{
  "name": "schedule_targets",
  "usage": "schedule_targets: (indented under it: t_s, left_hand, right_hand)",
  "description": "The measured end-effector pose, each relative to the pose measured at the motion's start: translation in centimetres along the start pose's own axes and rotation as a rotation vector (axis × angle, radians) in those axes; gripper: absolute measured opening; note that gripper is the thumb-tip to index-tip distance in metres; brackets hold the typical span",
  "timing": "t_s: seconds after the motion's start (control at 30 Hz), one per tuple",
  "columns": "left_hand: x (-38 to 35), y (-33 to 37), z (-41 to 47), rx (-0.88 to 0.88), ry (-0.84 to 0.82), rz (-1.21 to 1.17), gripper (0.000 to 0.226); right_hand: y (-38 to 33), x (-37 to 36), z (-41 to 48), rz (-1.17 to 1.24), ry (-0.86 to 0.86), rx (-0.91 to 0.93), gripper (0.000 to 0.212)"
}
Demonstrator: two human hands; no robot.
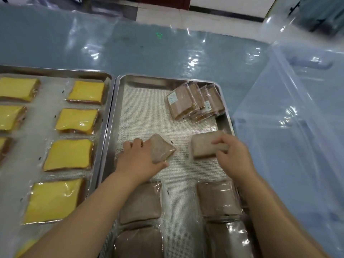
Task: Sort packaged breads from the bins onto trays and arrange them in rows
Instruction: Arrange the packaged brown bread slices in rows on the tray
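Brown bread packs all sit on the right tray, and on my feed a fair bit of them is hard to see. The left hand covers the near-left part of the left pack, fingers curled over its far edge and thumb along the near edge, so it's clamped on it. The right hand has its fingers curled over the right pack, gripping it and hiding its right end. Both packs are mid-tray and apart from each other, with the left one turned at an angle. I can't tell if they're resting on the mesh liner or just off it. Nearer the camera, four flat packs lie in two columns; the forearms cross them and the bottom two run off the frame. In the far right corner a leaning stack stands on edge, but the count is fuzzy and the pale labels are unreadable. Looks-wise they're greyish-brown square slices in shiny clear wrap. The left tray holds yellow breads in rows, with the leftmost cut off. A clear bin sits just right of the right tray, and the glare hides whatever's inside.
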State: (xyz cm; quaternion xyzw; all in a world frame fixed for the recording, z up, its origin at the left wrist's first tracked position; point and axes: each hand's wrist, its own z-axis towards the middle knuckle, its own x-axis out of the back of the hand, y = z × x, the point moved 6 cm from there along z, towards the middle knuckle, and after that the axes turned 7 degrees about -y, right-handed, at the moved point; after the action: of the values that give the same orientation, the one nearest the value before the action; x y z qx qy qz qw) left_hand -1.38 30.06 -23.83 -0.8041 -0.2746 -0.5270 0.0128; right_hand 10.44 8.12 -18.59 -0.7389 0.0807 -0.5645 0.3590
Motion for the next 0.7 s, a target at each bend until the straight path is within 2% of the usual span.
schedule_targets:
  t_s: [0.07,0.2,0.27,0.43,0.57,0.7]
  left_hand:
    - [-0.7,0.1,0.2,0.029,-0.030,0.008,0.099]
    - [-1.3,0.3,0.4,0.052,-0.005,0.014,0.092]
    - [-1.1,0.1,0.6,0.045,0.012,-0.024,0.086]
    - [0.0,-0.6,0.9,-0.056,0.044,-0.052,0.082]
    - [-0.1,-1.6,1.2,-0.108,-0.034,-0.036,0.093]
    - [-0.2,-1.9,0.6,-0.148,-0.107,0.001,0.091]
  right_hand:
    - [0.5,-1.2,0.4,-0.151,-0.100,-0.024,0.030]
    - [0.6,-4.1,1.6,-0.379,-0.396,-0.013,0.069]
    - [0.7,-4.8,2.2,-0.458,-0.496,-0.007,0.081]
    - [0.8,-4.4,3.6,-0.539,-0.560,-0.019,0.096]
    - [0.7,-3.7,3.4,-0.558,-0.549,0.008,0.094]
    - [1.1,-4.0,2.1,-0.554,-0.581,0.044,0.089]
